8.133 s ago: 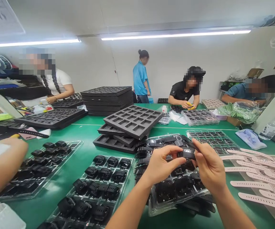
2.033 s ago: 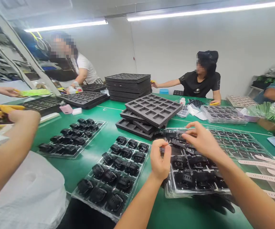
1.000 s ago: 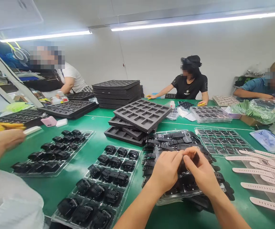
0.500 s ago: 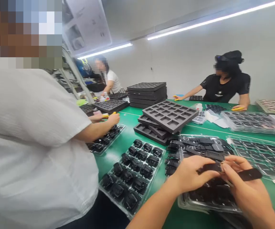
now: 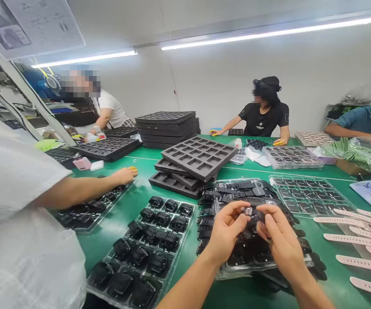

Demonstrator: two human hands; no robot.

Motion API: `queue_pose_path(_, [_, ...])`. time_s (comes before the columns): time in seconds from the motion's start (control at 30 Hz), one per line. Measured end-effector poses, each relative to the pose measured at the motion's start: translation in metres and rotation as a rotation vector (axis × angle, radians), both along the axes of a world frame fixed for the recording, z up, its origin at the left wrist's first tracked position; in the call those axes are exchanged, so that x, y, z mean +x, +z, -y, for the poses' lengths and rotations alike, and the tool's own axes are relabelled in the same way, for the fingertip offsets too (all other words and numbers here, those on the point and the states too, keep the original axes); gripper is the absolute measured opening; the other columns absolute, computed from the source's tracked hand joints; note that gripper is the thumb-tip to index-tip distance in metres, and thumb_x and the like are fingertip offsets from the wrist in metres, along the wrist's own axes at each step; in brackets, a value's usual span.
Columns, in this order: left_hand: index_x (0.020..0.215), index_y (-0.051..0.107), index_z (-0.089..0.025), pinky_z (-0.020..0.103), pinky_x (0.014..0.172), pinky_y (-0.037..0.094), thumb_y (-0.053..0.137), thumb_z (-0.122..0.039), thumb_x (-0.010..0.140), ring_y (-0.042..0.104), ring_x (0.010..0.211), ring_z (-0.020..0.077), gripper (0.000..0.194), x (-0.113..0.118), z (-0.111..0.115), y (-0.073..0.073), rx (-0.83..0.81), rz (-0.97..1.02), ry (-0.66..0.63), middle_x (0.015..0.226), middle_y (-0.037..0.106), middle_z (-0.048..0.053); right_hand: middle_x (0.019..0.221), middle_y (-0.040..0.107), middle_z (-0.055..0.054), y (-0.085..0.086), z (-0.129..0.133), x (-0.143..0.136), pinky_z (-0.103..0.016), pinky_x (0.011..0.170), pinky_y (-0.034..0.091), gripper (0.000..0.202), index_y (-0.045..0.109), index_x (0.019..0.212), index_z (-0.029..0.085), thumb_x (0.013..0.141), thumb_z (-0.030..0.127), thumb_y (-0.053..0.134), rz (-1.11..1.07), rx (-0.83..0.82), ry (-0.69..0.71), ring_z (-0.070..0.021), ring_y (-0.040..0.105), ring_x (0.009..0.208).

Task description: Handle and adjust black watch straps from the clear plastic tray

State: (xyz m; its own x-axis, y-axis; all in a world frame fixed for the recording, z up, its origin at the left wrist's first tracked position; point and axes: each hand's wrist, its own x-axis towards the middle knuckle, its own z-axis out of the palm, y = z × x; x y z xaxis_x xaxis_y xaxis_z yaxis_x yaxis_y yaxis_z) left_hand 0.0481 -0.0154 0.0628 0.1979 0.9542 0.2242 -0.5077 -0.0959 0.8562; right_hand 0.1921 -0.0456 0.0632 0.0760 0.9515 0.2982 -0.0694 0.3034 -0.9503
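Between my two hands is a black watch strap [image 5: 260,216] with a small silver metal piece, held above a tray [image 5: 224,271] of black watches. My left hand [image 5: 226,229] pinches the end with the metal piece between thumb and fingers. My right hand [image 5: 280,234] is closed on the dark part beside it; the fingers hide much of the strap. Several black watches with straps [image 5: 237,186] lie piled on the tray behind my hands. To the left, a clear plastic tray [image 5: 169,274] carries rows of black watches with their straps curled up.
Grey foam trays [image 5: 201,156] are stacked crookedly behind. A clear tray of watch faces [image 5: 308,195] lies right, near pale pink straps [image 5: 362,262]. A co-worker in a white shirt [image 5: 14,184] stands close left, one arm over another tray. Other people sit farther back.
The view has swung right, bringing the pink straps and another person into sight. My hands have turned the strap, and its long end no longer sticks out right. The white-shirted co-worker's arm has shifted.
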Motion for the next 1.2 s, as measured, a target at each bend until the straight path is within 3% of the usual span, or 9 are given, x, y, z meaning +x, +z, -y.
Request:
queue_pose_path(0.1, [0.103, 0.077, -0.018, 0.019, 0.074, 0.05, 0.081, -0.048, 0.08, 0.06, 0.078, 0.0103, 0.038, 0.003, 0.004, 0.0, 0.025, 0.008, -0.001, 0.094, 0.068, 0.005, 0.069, 0.042, 0.004, -0.006, -0.001, -0.012, -0.025, 0.06, 0.041, 0.028, 0.062, 0.098, 0.027, 0.099, 0.054, 0.058, -0.232, -0.095, 0.05, -0.0144, 0.04, 0.063])
queue_pose_path(0.2, [0.104, 0.077, -0.018, 0.022, 0.068, 0.052, 0.077, -0.05, 0.083, 0.062, 0.072, 0.0119, 0.038, 0.007, 0.009, 0.003, 0.049, -0.029, -0.015, 0.088, 0.07, 0.005, 0.075, 0.045, 0.003, -0.007, 0.001, -0.019, -0.024, 0.061, 0.041, 0.028, 0.061, 0.096, 0.026, 0.098, 0.054, 0.059, -0.319, -0.088, 0.085, -0.014, 0.041, 0.066])
queue_pose_path(0.37, [0.102, 0.079, -0.019, 0.028, 0.076, 0.056, 0.08, -0.048, 0.08, 0.068, 0.081, 0.0185, 0.037, 0.007, 0.011, 0.012, 0.13, -0.137, -0.011, 0.097, 0.074, 0.007, 0.092, 0.048, 0.002, 0.002, 0.005, -0.027, -0.023, 0.062, 0.043, 0.025, 0.051, 0.106, 0.03, 0.098, 0.053, 0.06, -0.374, -0.069, -0.041, -0.0141, 0.044, 0.071])
queue_pose_path(0.5, [0.104, 0.08, -0.02, 0.032, 0.091, 0.054, 0.082, -0.044, 0.079, 0.069, 0.097, 0.023, 0.035, 0.007, 0.006, 0.019, 0.163, -0.231, 0.095, 0.103, 0.077, 0.008, 0.087, 0.047, 0.003, 0.005, 0.0, -0.031, -0.026, 0.067, 0.047, 0.026, 0.046, 0.108, 0.032, 0.098, 0.054, 0.058, -0.257, -0.032, -0.137, -0.0163, 0.049, 0.074])
queue_pose_path(0.6, [0.105, 0.08, -0.02, 0.033, 0.094, 0.053, 0.081, -0.041, 0.08, 0.069, 0.1, 0.0243, 0.033, 0.009, 0.0, 0.025, 0.202, -0.284, 0.11, 0.107, 0.078, 0.009, 0.091, 0.052, 0.001, 0.007, -0.005, -0.029, -0.029, 0.071, 0.051, 0.027, 0.047, 0.115, 0.034, 0.1, 0.056, 0.052, -0.225, -0.018, -0.122, -0.0184, 0.055, 0.079])
queue_pose_path(0.77, [0.105, 0.08, -0.017, 0.03, 0.081, 0.055, 0.082, -0.048, 0.077, 0.069, 0.087, 0.0218, 0.041, 0.007, -0.01, 0.026, 0.143, -0.276, 0.058, 0.099, 0.078, 0.01, 0.129, 0.058, -0.006, 0.021, -0.011, -0.011, -0.038, 0.1, 0.047, 0.038, 0.058, 0.132, 0.031, 0.106, 0.052, 0.04, -0.023, 0.046, 0.071, -0.0242, 0.056, 0.119])
queue_pose_path(0.83, [0.102, 0.08, -0.016, 0.029, 0.076, 0.054, 0.084, -0.052, 0.073, 0.068, 0.079, 0.0199, 0.046, 0.002, -0.012, 0.022, 0.097, -0.227, 0.017, 0.093, 0.077, 0.009, 0.131, 0.06, -0.006, 0.029, -0.013, 0.0, -0.039, 0.105, 0.044, 0.04, 0.065, 0.129, 0.03, 0.107, 0.049, 0.038, 0.098, 0.08, 0.171, -0.0259, 0.053, 0.125])
queue_pose_path(1.03, [0.099, 0.081, -0.014, 0.034, 0.087, 0.048, 0.082, -0.055, 0.074, 0.065, 0.087, 0.0229, 0.048, -0.008, -0.011, 0.017, 0.096, -0.221, -0.238, 0.091, 0.076, 0.01, 0.091, 0.064, -0.002, 0.06, -0.014, 0.027, -0.031, 0.077, 0.048, 0.028, 0.075, 0.119, 0.037, 0.098, 0.03, 0.057, 0.552, 0.045, 0.266, -0.0206, 0.06, 0.089])
queue_pose_path(1.2, [0.092, 0.082, -0.014, 0.026, 0.069, 0.041, 0.086, -0.057, 0.067, 0.054, 0.07, 0.0144, 0.05, -0.004, -0.007, 0.016, -0.02, -0.211, -0.234, 0.079, 0.071, 0.006, 0.086, 0.064, 0.0, 0.07, -0.008, 0.034, -0.028, 0.066, 0.046, 0.022, 0.08, 0.105, 0.038, 0.094, 0.03, 0.064, 0.676, 0.021, 0.224, -0.0184, 0.059, 0.08])
